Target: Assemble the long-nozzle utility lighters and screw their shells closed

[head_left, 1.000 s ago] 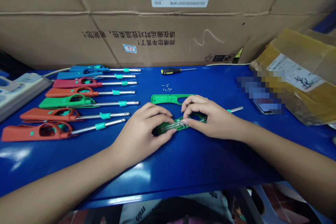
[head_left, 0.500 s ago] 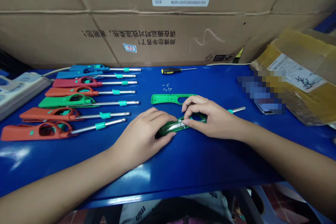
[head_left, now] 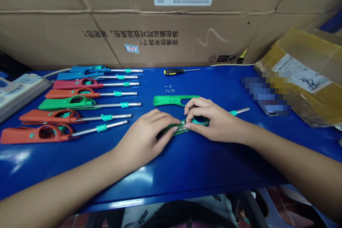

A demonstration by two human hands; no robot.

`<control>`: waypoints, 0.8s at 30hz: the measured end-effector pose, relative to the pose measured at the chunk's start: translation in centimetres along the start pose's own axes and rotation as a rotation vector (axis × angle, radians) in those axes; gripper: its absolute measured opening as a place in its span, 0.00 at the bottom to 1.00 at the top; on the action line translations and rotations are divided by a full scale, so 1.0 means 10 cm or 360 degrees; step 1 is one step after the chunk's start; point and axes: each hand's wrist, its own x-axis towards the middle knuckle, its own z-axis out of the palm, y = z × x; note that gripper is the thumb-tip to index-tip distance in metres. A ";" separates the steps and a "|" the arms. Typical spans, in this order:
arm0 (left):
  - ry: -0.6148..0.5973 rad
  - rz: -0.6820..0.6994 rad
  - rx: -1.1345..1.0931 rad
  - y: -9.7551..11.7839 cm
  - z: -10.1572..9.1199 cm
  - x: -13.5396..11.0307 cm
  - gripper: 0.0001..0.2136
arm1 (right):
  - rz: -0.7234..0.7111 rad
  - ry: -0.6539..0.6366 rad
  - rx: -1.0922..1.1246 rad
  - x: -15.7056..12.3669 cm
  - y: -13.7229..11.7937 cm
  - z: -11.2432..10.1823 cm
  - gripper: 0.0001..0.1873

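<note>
An opened green long-neck lighter (head_left: 182, 129) lies in front of me, its metal tube reaching out to the right with a teal piece on it. My left hand (head_left: 152, 133) grips the handle end, thumb pressed on the near side and fingers over the top. My right hand (head_left: 210, 119) pinches the middle part near the trigger opening, so the fingertips hide some inner parts. Just behind lies the loose green half shell (head_left: 171, 100), hollow side up, partly covered by my right fingers. Several tiny light-coloured pins (head_left: 170, 89) rest on the table beyond it.
Several lighters in blue, red, orange and green (head_left: 68, 104) lie in a row at the left, beside a white power strip (head_left: 21, 92). A screwdriver (head_left: 174, 72) lies at the back before a big carton (head_left: 128, 25). A phone (head_left: 267, 96) and a taped box (head_left: 301, 74) are right.
My left thumb has moved up over the edge of the open green lighter, and the handle has tipped so its inside shows more. My right hand has barely moved.
</note>
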 end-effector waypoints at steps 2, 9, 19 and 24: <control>0.0012 -0.0015 -0.0014 -0.01 0.01 0.00 0.08 | -0.0013 0.0000 -0.0033 0.00 0.00 0.00 0.05; 0.0052 -0.0018 -0.0026 -0.04 0.03 0.01 0.07 | -0.0050 0.0020 -0.0072 0.00 -0.01 0.00 0.03; 0.0046 -0.0012 -0.0033 -0.04 0.02 0.01 0.07 | 0.0014 0.0107 -0.0085 0.00 0.01 0.00 0.04; 0.0031 -0.0006 -0.0050 -0.04 0.03 0.00 0.07 | 0.0031 0.0159 -0.0114 0.02 0.02 0.05 0.04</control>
